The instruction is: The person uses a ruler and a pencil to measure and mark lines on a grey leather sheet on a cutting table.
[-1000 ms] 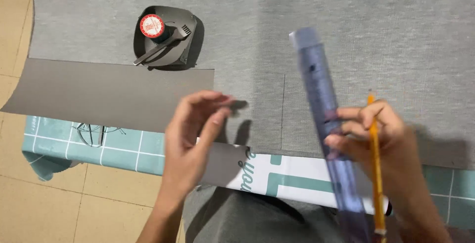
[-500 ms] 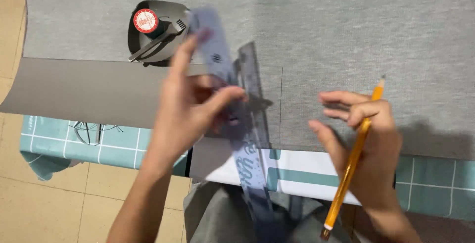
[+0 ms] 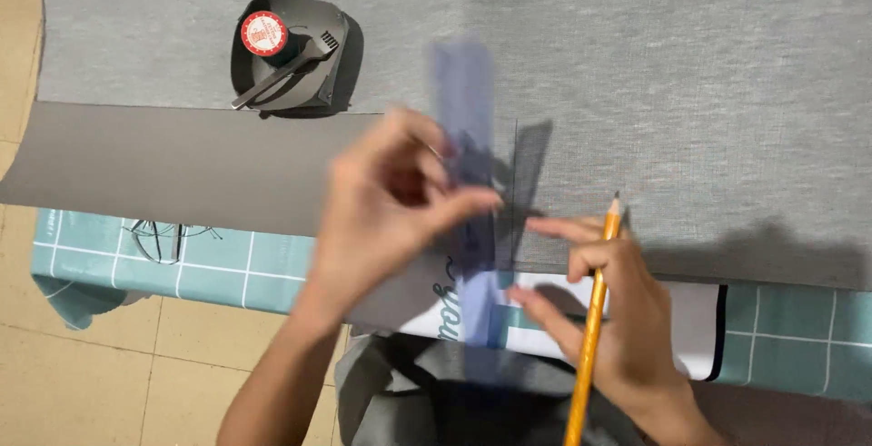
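Ruler: translucent bluish plastic, long, flat, motion-blurred, seemingly upright.

home sewing table | grey fabric | checked tablecloth | tiled floor

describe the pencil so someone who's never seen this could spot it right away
Start from the big grey fabric spread over the table, then go to its near edge at lower right. There the right hand holds a yellow pencil, tip towards the fabric: long, thin and opaque, unlike the see-through bluish ruler beside it.
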